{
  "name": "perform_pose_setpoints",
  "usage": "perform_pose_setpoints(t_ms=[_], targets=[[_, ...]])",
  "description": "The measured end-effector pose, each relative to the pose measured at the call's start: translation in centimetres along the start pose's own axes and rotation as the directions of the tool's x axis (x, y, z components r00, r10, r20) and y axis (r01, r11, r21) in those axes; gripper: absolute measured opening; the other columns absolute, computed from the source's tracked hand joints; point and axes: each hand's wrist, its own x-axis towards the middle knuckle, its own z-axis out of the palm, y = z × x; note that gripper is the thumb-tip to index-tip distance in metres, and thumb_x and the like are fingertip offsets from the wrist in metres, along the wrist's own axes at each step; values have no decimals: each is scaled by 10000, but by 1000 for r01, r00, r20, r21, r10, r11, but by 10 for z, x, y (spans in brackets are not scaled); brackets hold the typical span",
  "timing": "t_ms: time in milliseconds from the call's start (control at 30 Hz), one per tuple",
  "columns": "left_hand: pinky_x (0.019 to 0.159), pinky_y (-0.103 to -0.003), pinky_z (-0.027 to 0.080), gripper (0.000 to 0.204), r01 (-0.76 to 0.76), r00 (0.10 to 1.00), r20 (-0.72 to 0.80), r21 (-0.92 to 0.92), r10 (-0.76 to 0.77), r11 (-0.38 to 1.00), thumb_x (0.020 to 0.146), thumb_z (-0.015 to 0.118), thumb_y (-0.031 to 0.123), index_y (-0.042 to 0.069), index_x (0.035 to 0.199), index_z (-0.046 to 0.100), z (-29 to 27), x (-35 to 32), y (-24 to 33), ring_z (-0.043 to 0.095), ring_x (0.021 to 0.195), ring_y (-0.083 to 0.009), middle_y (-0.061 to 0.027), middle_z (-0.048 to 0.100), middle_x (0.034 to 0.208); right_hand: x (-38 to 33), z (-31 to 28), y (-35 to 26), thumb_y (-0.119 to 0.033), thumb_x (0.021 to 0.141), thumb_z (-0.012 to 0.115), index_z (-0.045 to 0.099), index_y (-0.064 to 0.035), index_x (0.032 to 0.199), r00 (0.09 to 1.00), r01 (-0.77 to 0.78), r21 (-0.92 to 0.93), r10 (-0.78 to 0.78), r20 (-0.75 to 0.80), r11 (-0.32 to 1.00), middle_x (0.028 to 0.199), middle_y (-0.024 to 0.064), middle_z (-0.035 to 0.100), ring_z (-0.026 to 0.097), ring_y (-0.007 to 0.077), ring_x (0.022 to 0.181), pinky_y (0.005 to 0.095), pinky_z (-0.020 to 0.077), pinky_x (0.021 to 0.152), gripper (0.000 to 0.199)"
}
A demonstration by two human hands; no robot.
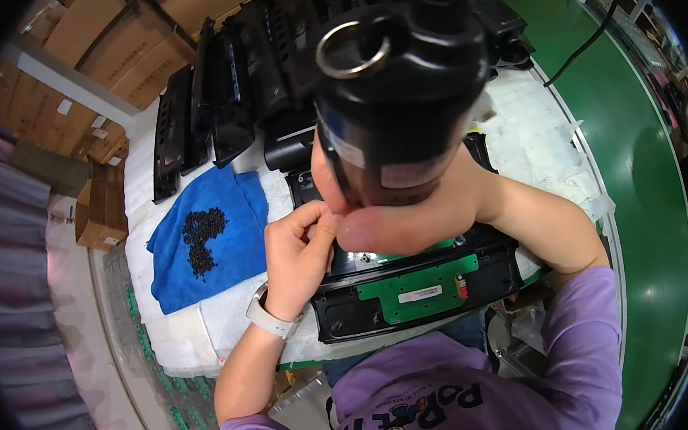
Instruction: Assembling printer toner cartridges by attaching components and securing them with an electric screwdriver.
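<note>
Green circuit board (378, 293) set in a black housing (337, 319) on a white-covered desk (543, 130). Beyond the board, the right hand (448, 207) grips an electric screwdriver (400, 89), its tip hidden; the left hand (292, 255), thumb and fingers drawn together, lies just beside the right thumb, any pinched item indiscernible. Left of the board: small black screws (202, 226) on a blue cloth (242, 251). Well beyond it: black plastic casings (229, 95).

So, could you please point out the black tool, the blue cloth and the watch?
Black tool (405, 113), head view, its body.
Blue cloth (241, 227), head view, bare right part.
Watch (272, 318), head view, white band.
</note>
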Motion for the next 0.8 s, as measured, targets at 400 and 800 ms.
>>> perform_pose_setpoints(t_ms=[400, 800], targets=[[389, -146, 248, 107, 59, 998, -20, -280, -67, 958, 863, 573, 104, -1, 862, 591, -1, 5, -3, 377, 435, 11, -6, 588, 664, 2, -13, -6, -75, 668, 688, 537, -46, 810, 998, -53, 66, 56, -33, 996, 719, 24, 537, 511, 93, 583, 212, 413, 544, 210], [381, -142, 256, 140, 92, 984, 166, -176, -63, 980, 846, 595, 85, -33, 900, 646, -9, 1, 9, 382, 432, 12, -62, 661, 732, 5, -33, -18, -407, 873, 411, 466, -57, 1019, 978, 190, 332, -150, -142, 924, 594, -2, 450, 432, 110, 433, 294, 419, 528, 383]])
